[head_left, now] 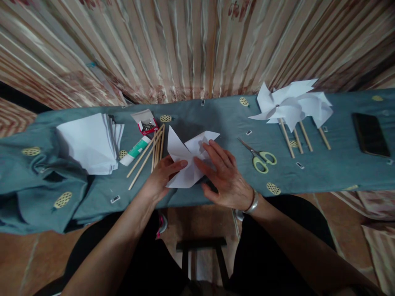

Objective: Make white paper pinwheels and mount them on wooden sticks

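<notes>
Over teal cloth (327, 172), wht paper (190, 170) w/ pointed flaps (175, 144), L hand (160, 176) pinching it, R hand (226, 181) spread

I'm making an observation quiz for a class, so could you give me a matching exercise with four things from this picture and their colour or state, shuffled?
1. Scissors
2. Small box
3. Phone
4. Cut paper

A. Dark, lying farthest right
B. Held in the left hand, right hand touching it
C. Metal and pale green
D. Partly red, open, metal pieces inside

Pairs: 1-C, 2-D, 3-A, 4-B.
</notes>
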The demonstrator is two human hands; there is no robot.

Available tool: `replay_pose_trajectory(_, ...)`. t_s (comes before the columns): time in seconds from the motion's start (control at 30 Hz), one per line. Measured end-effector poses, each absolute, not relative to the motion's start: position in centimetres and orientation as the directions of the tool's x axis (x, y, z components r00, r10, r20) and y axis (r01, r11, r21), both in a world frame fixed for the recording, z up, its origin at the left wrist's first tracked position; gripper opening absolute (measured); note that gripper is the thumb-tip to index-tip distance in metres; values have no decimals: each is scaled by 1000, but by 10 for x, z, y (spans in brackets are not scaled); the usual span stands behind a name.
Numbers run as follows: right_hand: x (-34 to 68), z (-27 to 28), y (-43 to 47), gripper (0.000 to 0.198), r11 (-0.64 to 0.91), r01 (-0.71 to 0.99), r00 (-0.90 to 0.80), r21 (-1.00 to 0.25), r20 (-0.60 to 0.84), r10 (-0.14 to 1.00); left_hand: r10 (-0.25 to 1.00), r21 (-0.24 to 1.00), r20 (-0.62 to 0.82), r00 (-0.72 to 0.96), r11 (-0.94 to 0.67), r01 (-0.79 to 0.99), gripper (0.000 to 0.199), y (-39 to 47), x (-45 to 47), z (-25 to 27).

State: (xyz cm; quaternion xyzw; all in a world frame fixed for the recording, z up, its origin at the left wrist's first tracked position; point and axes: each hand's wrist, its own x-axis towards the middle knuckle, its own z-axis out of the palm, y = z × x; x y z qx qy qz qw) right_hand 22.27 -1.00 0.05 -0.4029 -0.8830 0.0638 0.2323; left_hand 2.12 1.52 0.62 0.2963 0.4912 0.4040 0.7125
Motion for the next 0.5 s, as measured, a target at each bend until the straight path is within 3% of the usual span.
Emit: replay_pose_trajectory(0.5, 231, 8, -6, 50, 662, 685, -557, -304, 367, 745, 926, 900, -350, 140, 374, -225, 40, 14, 30, 6)
